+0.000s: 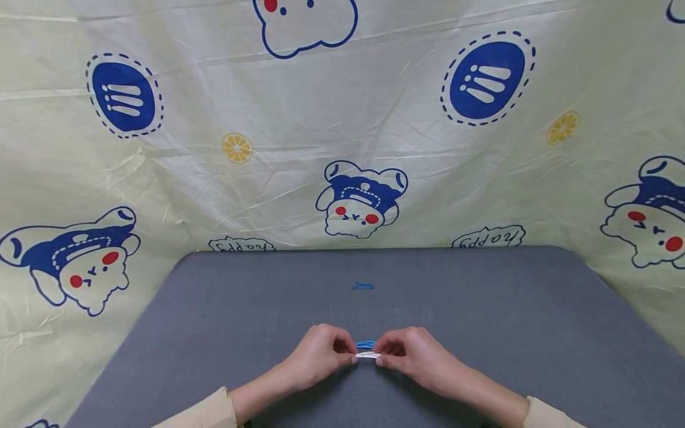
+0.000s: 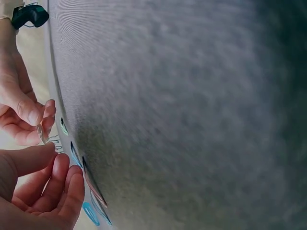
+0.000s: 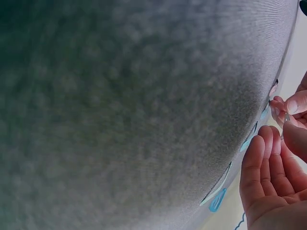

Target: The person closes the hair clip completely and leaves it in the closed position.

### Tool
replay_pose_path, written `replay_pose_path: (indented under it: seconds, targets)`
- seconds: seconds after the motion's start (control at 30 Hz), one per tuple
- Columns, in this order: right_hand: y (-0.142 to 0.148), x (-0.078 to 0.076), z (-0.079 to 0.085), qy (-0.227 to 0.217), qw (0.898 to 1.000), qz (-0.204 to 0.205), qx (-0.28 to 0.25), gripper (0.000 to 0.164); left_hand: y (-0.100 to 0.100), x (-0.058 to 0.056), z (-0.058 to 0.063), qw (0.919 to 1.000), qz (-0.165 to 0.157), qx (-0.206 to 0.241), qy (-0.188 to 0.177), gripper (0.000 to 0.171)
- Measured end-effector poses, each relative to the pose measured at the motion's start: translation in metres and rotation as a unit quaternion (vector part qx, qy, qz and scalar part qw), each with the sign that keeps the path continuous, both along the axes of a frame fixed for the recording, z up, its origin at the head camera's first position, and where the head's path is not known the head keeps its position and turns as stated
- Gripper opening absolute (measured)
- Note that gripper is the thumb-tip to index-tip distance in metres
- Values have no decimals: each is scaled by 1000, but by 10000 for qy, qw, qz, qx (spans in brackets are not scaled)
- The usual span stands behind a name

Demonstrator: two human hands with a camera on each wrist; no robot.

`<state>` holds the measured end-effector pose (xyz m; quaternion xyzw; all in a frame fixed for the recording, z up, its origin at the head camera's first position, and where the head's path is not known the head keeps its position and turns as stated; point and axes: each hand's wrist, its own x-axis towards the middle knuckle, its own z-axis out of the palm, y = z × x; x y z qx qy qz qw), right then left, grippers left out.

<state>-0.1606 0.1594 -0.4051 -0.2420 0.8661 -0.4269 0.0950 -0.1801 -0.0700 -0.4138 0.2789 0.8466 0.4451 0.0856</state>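
Note:
Low over the middle of the near part of the table, my left hand (image 1: 320, 358) and right hand (image 1: 420, 360) face each other. Between them they hold a slim white clip (image 1: 368, 355), which looks like a snap hair clip. Thumb and fingers of each hand pinch one end of it. Just behind the white clip lies a blue clip (image 1: 365, 344), partly hidden by the fingers. In the left wrist view the held clip (image 2: 41, 133) shows only as a thin pale edge.
Farther back on the grey table (image 1: 241, 309) lies another blue item (image 1: 363, 286), apparently clips too. Both wrist views show thin loop-shaped clips along the table, among them a blue clip (image 3: 217, 200). A printed cloth (image 1: 289, 119) hangs behind the table.

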Motion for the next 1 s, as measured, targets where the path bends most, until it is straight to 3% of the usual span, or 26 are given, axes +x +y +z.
replay_pose_path:
  seconds: [0.2, 0.47, 1.0]
  targets:
    - [-1, -3, -2, 95, 9999, 74, 87, 3, -1, -1, -2, 9999, -68, -13, 92, 12]
    - [0, -6, -5, 149, 9997, 130, 174, 4, 0, -5, -7, 9984, -190, -253, 473, 10]
    - [-1, -9, -11, 324, 9990, 126, 280, 8, 3, -1, -11, 9929, -160, -610, 1004, 12]
